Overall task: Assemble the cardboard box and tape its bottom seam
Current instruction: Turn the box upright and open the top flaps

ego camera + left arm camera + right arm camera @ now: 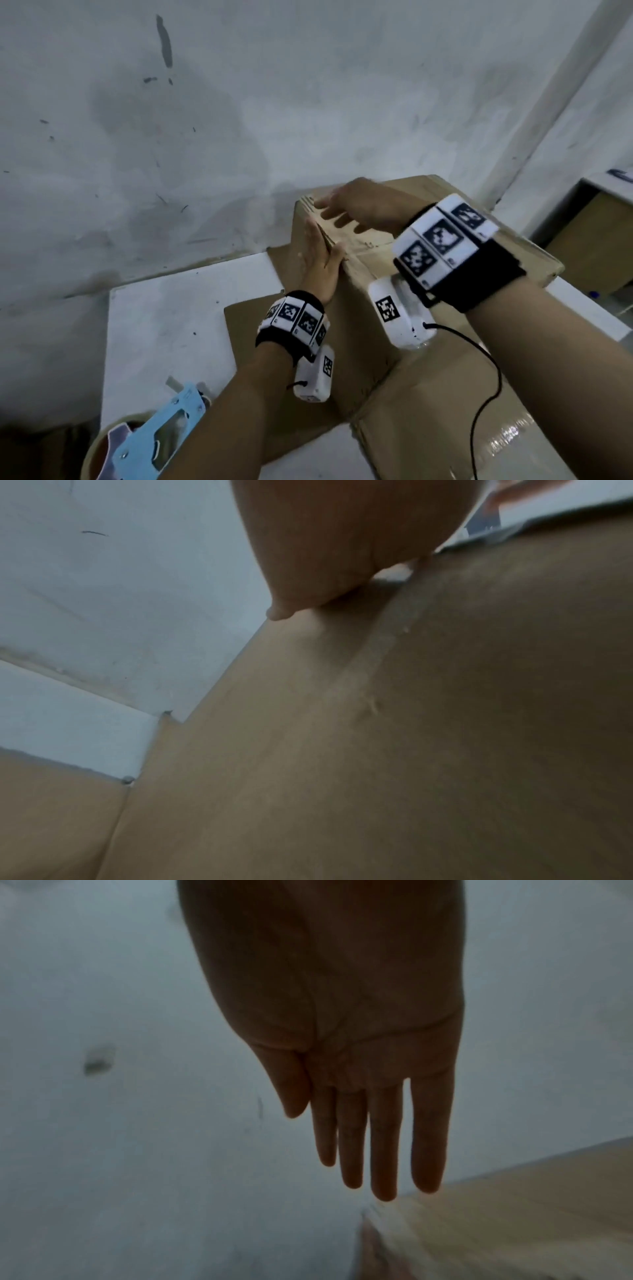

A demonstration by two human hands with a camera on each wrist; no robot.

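A brown cardboard box stands on the white table, its folded flaps facing up. My left hand lies flat against the box's left side near the top edge, thumb on the upper rim. In the left wrist view the palm presses the cardboard wall. My right hand hovers over the top flaps with straight, spread fingers and holds nothing. The right wrist view shows those fingers extended above the box's top edge. A blue tape dispenser lies at the table's near left corner.
Flat cardboard flaps spread on the table around the box's base. A taped cardboard surface sits at the lower right. A stained white wall rises just behind the table. A shelf unit stands at the right.
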